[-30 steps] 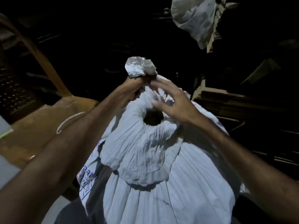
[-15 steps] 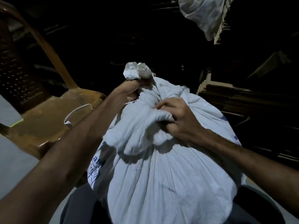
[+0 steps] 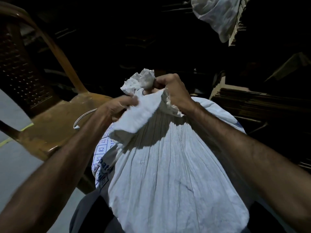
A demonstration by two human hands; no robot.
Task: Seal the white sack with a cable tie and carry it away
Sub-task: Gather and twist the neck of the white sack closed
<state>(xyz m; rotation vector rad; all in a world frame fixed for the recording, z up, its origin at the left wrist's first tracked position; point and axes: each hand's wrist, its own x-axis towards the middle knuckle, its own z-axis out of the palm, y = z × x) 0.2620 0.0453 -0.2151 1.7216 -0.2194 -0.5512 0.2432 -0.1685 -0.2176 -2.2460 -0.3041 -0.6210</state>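
The white sack (image 3: pixel 168 165) is standing full against the person's legs, soft woven cloth that is probably heavy and best held at its bunched neck. The left hand (image 3: pixel 117 106) is gripping a loose fold; the right hand (image 3: pixel 171 89) is clenching the neck. The cable tie (image 3: pixel 82 116) is lying on the chair (image 3: pixel 50 128) just left; stacked cardboard (image 3: pixel 252 101) is crowding the right.

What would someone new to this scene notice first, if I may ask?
The full white sack fills the centre, its gathered neck gripped by the left hand and right hand. On the brown plastic chair to the left lies a white cable tie, not yet on the sack.
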